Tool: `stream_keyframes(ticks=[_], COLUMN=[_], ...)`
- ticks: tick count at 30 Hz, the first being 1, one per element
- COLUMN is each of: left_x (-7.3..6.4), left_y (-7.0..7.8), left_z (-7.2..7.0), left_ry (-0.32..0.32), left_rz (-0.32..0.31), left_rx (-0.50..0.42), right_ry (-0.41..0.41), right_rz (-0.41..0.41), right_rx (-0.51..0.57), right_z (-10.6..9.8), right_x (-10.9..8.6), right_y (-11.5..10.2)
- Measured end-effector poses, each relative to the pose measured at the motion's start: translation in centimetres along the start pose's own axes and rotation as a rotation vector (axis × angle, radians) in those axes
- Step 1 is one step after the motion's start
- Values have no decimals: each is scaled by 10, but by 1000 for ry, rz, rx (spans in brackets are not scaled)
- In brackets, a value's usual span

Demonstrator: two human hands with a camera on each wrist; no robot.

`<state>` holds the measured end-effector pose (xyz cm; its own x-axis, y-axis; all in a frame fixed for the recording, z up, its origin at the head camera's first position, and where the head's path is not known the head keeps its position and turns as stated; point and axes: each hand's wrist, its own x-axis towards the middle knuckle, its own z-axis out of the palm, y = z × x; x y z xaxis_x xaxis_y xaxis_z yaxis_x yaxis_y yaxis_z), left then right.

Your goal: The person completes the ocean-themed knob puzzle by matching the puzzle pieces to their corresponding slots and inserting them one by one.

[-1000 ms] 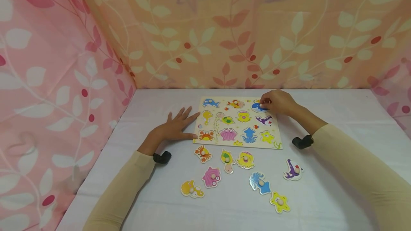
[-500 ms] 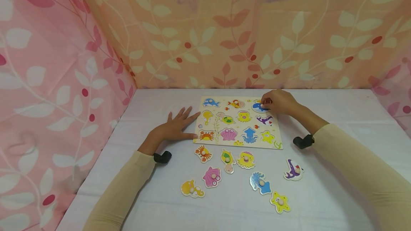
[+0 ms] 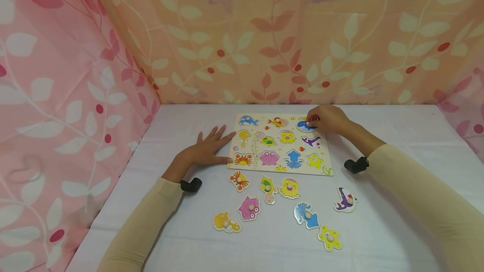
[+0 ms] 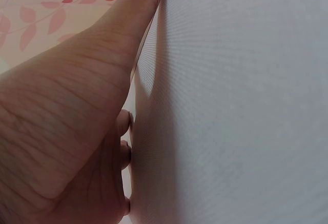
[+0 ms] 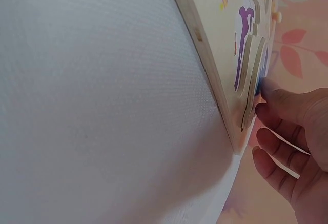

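Observation:
A wooden sea-animal puzzle board (image 3: 285,148) lies on the white cloth. At its far right corner my right hand (image 3: 329,119) pinches a blue whale puzzle piece (image 3: 303,126). In the right wrist view, that piece's edge (image 5: 248,98) stands proud of the board face, thumb and forefinger on it. My left hand (image 3: 204,149) lies flat with spread fingers, its fingertips and thumb at the board's left edge. A blue whale piece (image 3: 247,121) and an orange fish piece (image 3: 277,122), both with knobs, sit in the back row.
Loose knobbed pieces lie in front of the board: crab (image 3: 239,181), turtle (image 3: 268,189), octopus (image 3: 289,188), pink shell (image 3: 249,209), seahorse (image 3: 226,223), squid (image 3: 306,215), starfish (image 3: 330,238) and purple dolphin-like piece (image 3: 345,200). A patterned curtain (image 3: 264,53) hangs behind the table.

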<state>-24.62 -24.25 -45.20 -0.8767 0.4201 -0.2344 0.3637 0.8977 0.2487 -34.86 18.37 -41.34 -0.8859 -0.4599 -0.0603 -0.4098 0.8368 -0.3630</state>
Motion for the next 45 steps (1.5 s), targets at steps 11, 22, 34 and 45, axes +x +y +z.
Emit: stream_keyframes(ticks=[11,22,34,45], left_x=[0,1,0,1], left_y=[0,1,3,0], left_z=[1,1,-1,-1], left_ry=[-2,1,-8,-10], left_rz=[1,1,-5,-4], left_rx=[-6,-10,-11,-11], right_ry=[2,-6,-8,-11], right_rz=[-27,-18,-5,-1], right_rx=[-4,-15,-20,-9], right_z=[3,1,1,2], right_x=[2,3,3,4], right_y=[3,0,1,0])
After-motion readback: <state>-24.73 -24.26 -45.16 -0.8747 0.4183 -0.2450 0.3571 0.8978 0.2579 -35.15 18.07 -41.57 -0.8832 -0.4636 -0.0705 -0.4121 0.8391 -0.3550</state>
